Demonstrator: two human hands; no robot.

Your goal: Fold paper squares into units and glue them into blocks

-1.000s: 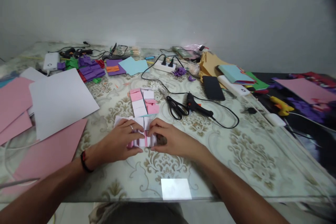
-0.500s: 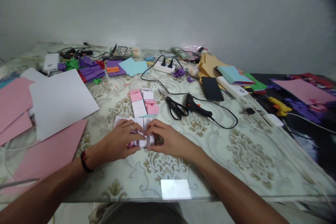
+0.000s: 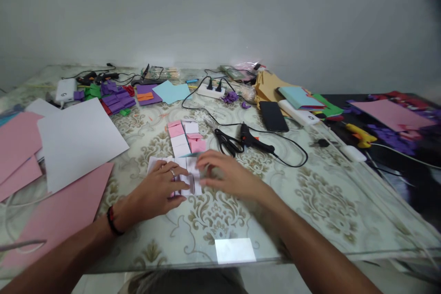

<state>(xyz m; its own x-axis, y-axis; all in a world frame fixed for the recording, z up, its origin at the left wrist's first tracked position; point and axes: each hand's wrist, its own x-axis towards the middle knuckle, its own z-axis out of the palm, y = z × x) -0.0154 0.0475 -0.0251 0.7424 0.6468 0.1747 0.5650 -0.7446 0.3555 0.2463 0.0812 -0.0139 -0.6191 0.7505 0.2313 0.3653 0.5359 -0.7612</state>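
Observation:
White folded paper pieces (image 3: 192, 165) lie flat near the front of the table, with a bit of pink among them. My left hand (image 3: 161, 188) rests on these pieces, its fingers spread over them; a ring and a dark bracelet show on it. At their right edge my right hand (image 3: 227, 172) hovers, slightly blurred, with thumb and fingers apart and nothing between them. Just beyond lies a group of pink and white folded papers (image 3: 181, 142) on a light blue backing. Part of the white pieces is hidden beneath my left hand.
Black scissors (image 3: 229, 142) and a black glue gun (image 3: 255, 139) with its cable lie right of centre. A dark phone (image 3: 274, 116) and a power strip (image 3: 211, 91) sit farther back. White sheets (image 3: 81, 142) and pink sheets (image 3: 69, 211) cover the left. A yellow glue gun (image 3: 360, 134) lies at right.
My right hand has lifted off the white paper pieces and moved slightly right, its fingers now apart. My left hand stays on the pieces. The whole view has shifted a little.

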